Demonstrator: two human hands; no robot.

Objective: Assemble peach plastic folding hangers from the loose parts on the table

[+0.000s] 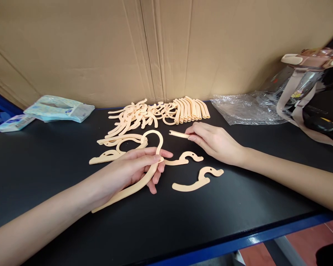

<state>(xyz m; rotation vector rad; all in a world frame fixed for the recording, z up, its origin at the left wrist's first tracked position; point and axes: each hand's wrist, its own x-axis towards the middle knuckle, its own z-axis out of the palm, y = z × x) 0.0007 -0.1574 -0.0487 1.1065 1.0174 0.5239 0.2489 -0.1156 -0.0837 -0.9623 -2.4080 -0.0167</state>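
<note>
My left hand (pixel 138 166) grips a cream plastic hanger piece (pixel 138 186), a long curved arm with a hook (pixel 158 137) rising from its end. Between the thumb and fingers of my right hand (pixel 213 140) is a cream hanger arm (pixel 177 134), pinched at one end and pointing left. Two curved hanger pieces with small holes lie on the table between my hands, one nearer (pixel 187 187) and one farther (pixel 192 155), partly behind my left fingers. Joined hanger parts (pixel 105 158) rest just beyond my left wrist.
Behind my hands lie a heap of small curved hanger parts (pixel 135 114) and a row of hanger arms (pixel 190 109). A tissue pack (pixel 58 109) is at the left; a clear plastic bag (pixel 246 107) and a strapped bottle (pixel 308 77) are at the right. Cardboard (pixel 100 48) stands behind.
</note>
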